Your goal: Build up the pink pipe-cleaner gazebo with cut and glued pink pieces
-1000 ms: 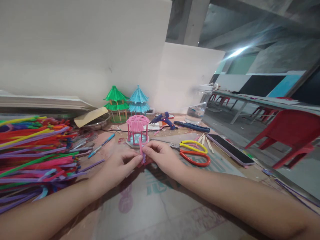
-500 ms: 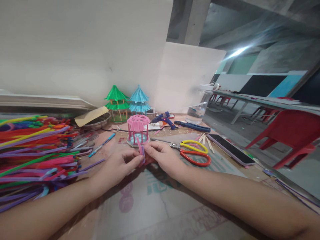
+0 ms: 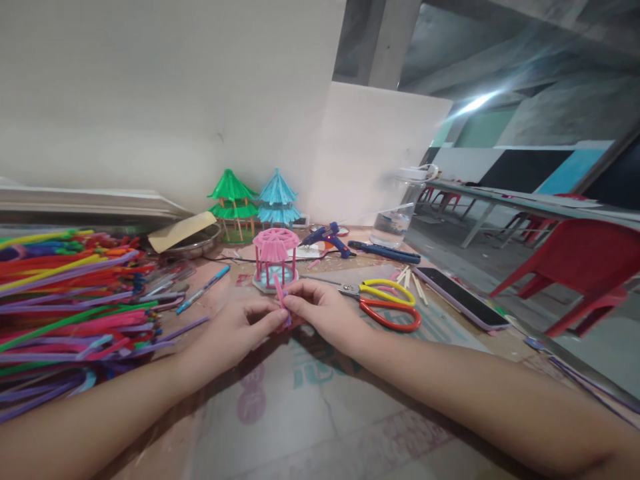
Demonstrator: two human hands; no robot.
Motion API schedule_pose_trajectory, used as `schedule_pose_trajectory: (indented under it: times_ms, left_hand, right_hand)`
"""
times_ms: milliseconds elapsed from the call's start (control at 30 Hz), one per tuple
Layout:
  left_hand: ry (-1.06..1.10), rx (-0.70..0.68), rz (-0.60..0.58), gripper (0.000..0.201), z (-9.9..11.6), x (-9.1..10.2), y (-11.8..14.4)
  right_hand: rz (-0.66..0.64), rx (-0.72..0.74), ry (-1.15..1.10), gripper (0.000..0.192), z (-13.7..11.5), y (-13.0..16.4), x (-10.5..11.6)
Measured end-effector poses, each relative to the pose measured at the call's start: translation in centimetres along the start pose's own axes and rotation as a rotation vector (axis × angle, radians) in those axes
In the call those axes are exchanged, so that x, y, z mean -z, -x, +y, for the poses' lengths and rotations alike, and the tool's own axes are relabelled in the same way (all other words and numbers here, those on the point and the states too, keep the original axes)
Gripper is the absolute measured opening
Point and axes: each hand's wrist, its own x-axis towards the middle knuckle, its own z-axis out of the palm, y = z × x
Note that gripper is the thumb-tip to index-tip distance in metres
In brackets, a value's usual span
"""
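Observation:
My left hand [image 3: 239,328] and my right hand [image 3: 320,312] meet at the table's middle, both pinching a short pink straw piece [image 3: 279,291] that sticks up between the fingertips. Just behind the hands stands a small pink pavilion model [image 3: 275,259] on a pale blue base. Further back stand a green pavilion model [image 3: 231,202] and a blue pavilion model [image 3: 277,199] against the white wall.
A big heap of coloured straws [image 3: 70,303] fills the left. Scissors with yellow and red handles [image 3: 387,305] lie right of my hands, then wooden sticks [image 3: 413,281] and a phone [image 3: 459,298]. A blue glue gun [image 3: 327,239], a pen [image 3: 203,289], a glass jar [image 3: 397,213] and a red chair [image 3: 575,263] are around.
Both hands stay together on the pink straw piece; the fingers shifted slightly and the piece tilted a little. Nothing else moved.

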Motion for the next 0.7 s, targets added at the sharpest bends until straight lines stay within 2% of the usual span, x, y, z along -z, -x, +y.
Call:
schedule_pose_trajectory:
  times_ms: [400, 700]
  left_hand:
    - [-0.003, 0.015, 0.015, 0.037, -0.85, -0.1, -0.02]
    - [-0.038, 0.064, 0.001, 0.035, -0.6, 0.0, -0.01]
  right_hand:
    - [0.005, 0.012, 0.05, 0.016, 0.02, 0.1, -0.04]
    - [-0.03, 0.001, 0.028, 0.021, 0.3, -0.02, 0.06]
